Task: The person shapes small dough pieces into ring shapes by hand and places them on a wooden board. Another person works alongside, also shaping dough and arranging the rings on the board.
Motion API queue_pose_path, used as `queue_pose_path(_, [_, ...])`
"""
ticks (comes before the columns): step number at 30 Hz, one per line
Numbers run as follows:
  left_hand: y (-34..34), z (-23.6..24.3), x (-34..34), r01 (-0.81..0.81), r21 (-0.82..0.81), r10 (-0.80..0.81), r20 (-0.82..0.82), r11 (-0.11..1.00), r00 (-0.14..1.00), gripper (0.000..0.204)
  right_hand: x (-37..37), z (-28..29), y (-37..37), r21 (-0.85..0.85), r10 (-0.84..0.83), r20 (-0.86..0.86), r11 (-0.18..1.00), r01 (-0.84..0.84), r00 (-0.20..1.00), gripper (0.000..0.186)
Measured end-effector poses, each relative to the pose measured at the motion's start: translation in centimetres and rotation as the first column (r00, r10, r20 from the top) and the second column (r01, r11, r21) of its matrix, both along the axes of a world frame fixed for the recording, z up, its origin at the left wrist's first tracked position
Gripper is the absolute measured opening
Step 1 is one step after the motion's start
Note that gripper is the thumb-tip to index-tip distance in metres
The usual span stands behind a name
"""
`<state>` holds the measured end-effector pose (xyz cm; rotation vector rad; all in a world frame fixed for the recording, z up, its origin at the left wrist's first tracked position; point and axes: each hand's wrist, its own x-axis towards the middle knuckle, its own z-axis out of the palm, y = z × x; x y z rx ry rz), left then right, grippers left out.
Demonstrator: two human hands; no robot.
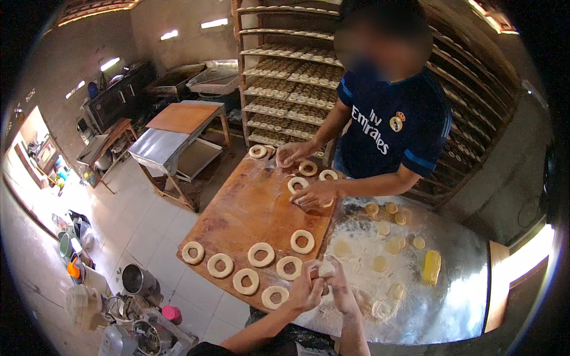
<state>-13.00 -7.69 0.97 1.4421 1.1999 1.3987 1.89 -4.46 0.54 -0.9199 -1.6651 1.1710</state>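
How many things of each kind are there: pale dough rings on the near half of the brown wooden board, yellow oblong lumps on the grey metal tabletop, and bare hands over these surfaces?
Pale dough rings: 7
Yellow oblong lump: 1
Wearer's left hand, wearer's right hand and co-worker's two bare hands: 4
Total: 12

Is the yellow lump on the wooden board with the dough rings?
No, the yellow lump lies on the floury grey table, while the dough rings sit on the wooden board.

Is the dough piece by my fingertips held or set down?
Held: your left hand and right hand pinch the dough piece between them.
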Motion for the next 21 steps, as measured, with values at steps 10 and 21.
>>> queue_pose_path(10, [4.1, -0.5, -10.8, -0.118, 0.083, 0.139, -0.338, 0.99, 0.931, 0.027, -11.3, -2.1, 4.1, -0.11, -0.057, -0.06, 0.993, 0.05, 0.997, 0.068])
queue_pose_path(21, [9.5, -0.2, -16.4, 0.001, -0.048, -0.023, -0.45, 0.999, 0.893, 0.027, -17.7, -1.2, 7.0, -0.08, 0.257, -0.76, 0.875, -0.478, 0.597, 0.069])
